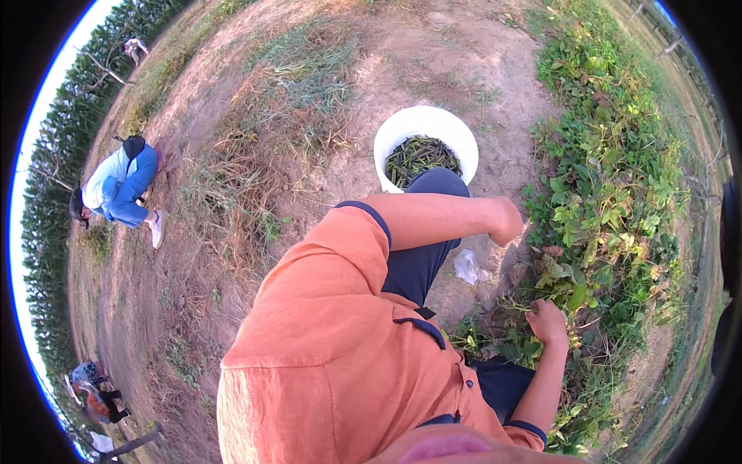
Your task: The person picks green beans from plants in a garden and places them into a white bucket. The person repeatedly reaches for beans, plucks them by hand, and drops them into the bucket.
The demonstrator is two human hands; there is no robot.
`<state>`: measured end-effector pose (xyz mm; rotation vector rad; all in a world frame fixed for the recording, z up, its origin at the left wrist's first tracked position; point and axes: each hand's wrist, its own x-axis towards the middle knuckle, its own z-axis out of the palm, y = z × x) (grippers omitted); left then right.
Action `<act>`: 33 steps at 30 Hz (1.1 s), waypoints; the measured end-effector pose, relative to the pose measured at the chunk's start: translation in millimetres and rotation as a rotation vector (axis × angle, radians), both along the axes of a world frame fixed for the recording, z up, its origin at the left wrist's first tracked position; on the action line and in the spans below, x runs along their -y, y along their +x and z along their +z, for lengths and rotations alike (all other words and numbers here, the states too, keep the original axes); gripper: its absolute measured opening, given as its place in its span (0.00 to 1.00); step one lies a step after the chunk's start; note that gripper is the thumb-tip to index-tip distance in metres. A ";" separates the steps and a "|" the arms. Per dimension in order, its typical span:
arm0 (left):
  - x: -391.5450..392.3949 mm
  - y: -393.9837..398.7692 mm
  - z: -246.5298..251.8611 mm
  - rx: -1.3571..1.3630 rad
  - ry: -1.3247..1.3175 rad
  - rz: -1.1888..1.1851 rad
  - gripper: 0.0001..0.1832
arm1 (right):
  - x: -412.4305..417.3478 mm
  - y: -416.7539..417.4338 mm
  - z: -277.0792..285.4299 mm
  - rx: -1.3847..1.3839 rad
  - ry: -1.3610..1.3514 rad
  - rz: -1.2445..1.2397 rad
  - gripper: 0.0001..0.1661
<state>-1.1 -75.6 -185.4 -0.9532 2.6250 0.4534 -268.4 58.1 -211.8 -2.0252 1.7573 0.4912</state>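
Note:
Beside the row of leafy bean plants (603, 226), my right hand (548, 322) grips a thin green plant stem (519, 306) low among the leaves. My left hand (505, 221) is extended past my knee, over bare soil at the edge of the row. Its fingers are turned away from view, so what they do is hidden. Past my bent left knee stands a round white bucket (468, 139), partly filled with green and dark bean pods (420, 159). The knee covers part of the bucket's near rim.
A crumpled clear plastic bag (467, 267) lies on the soil between my legs. Dry pulled weeds (237, 191) are heaped to the left. A crouching person (122, 180) is farther off, with other people (95, 391) at the field's edge. Tall crops border the field.

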 end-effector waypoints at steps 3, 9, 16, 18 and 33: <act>6.6 1.6 2.1 -0.073 -0.017 0.038 0.13 | 4.6 -2.3 -1.1 0.025 -0.064 -0.025 0.20; 20.8 13.6 -4.7 -0.041 0.017 0.078 0.12 | 11.3 -1.0 -1.7 -0.014 -0.132 -0.055 0.27; 27.0 13.4 -11.6 -0.031 -0.006 0.090 0.14 | 1.9 -20.7 11.4 -0.044 -0.211 -0.182 0.29; 31.7 12.2 -14.0 -0.024 -0.006 0.104 0.14 | -6.7 -30.5 12.1 -0.030 -0.281 -0.201 0.28; 42.6 10.0 -20.2 -0.059 0.000 0.013 0.20 | -56.9 -81.1 44.0 0.483 -0.543 -0.458 0.28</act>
